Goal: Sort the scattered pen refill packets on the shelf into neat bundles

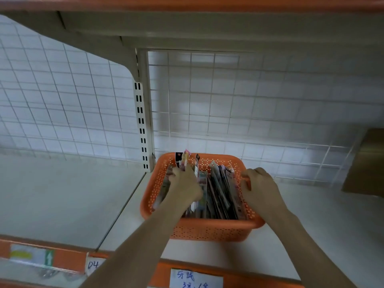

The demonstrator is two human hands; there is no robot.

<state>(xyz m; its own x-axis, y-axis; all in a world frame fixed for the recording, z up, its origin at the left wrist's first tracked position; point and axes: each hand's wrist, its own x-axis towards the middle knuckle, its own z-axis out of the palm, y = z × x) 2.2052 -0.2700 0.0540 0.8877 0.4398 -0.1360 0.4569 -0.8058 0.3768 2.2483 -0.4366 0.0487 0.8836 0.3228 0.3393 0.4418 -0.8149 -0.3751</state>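
An orange basket (209, 227) on the shelf (311, 235) is packed with upright pen refill packets (218, 192). A few packets at the left are pinched by the left hand (185, 183); the basket's right rim is gripped by the right hand (259, 188). Like packets are best drawn out together, with the basket steadied.

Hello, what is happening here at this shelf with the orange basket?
A person is working through slim pen refill packets that stand on edge inside an orange perforated plastic basket on a pale shelf. The left hand reaches into the basket's left side and pinches a few packets, lifting them a little above the rest. The right hand grips the basket's right rim, apparently steadying it. Most packets are in the basket, loosely packed; no tidy bundle is visible yet.
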